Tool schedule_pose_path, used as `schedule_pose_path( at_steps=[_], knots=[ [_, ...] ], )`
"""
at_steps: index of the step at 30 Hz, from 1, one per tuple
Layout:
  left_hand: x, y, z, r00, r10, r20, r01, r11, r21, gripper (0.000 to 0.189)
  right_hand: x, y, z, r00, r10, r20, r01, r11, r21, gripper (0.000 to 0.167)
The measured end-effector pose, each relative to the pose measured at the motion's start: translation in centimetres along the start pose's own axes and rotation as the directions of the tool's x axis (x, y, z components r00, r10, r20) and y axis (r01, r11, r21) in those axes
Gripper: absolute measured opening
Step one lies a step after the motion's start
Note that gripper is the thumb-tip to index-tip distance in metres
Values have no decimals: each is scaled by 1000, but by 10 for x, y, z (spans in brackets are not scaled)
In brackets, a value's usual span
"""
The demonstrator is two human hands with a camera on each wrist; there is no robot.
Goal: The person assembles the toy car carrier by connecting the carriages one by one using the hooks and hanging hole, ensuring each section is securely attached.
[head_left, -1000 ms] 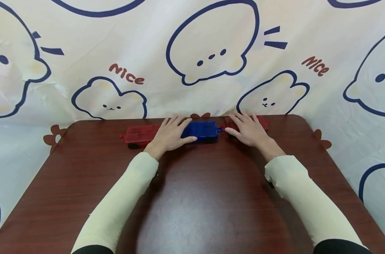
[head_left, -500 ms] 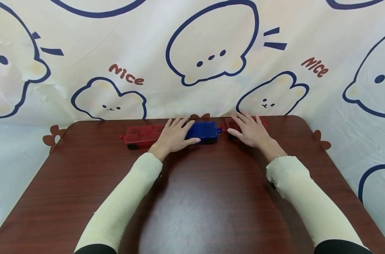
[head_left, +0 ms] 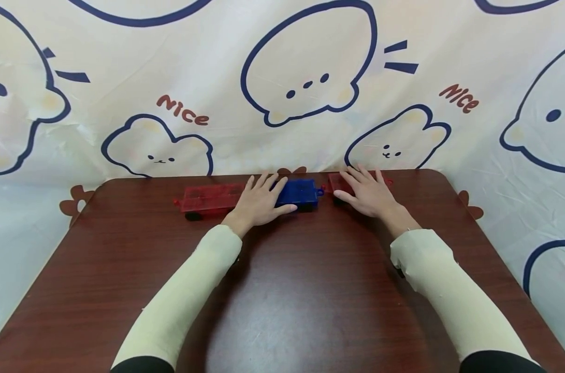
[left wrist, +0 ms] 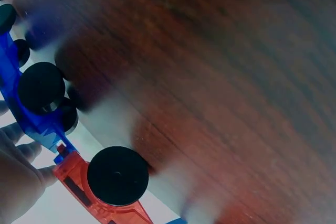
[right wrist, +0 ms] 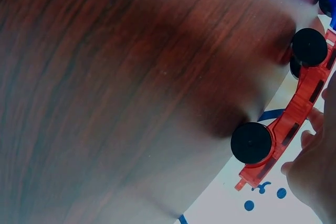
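Note:
In the head view my left hand (head_left: pixel 261 204) lies flat with spread fingers over the joint between a red toy car base (head_left: pixel 212 199) and a blue one (head_left: pixel 298 194). A hook and loop link these two in the left wrist view, where black wheels (left wrist: pixel 118 176) show beneath. My right hand (head_left: pixel 368 194) rests with extended fingers on a second red toy car base (head_left: pixel 335 184), covering most of it; its wheeled side (right wrist: pixel 291 124) shows in the right wrist view. Its left end meets the blue one's loop (head_left: pixel 320 191); I cannot tell whether they are hooked.
The cars stand in a row along the far edge of a dark brown wooden table (head_left: pixel 282 311). Directly behind hangs a white cloth (head_left: pixel 263 145) printed with cartoon outlines, which also covers both sides.
My left hand has slid slightly to the right, from the left red car base towards the blue one. My right hand and the car bases stay almost where they were.

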State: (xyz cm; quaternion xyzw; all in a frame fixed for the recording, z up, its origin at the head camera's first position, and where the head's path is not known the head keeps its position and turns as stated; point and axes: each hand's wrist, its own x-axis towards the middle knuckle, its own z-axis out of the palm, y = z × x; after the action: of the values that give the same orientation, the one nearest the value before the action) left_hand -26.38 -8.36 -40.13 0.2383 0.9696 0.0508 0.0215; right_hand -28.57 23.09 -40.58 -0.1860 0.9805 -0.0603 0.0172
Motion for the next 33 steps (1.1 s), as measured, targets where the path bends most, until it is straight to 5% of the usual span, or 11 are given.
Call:
schedule_pose_path(
  at_steps=[33],
  knots=[
    [23, 16, 9, 998, -28, 53, 25, 999, 45, 103, 7, 2, 4, 999, -17, 28, 18, 999, -27, 97]
  ],
)
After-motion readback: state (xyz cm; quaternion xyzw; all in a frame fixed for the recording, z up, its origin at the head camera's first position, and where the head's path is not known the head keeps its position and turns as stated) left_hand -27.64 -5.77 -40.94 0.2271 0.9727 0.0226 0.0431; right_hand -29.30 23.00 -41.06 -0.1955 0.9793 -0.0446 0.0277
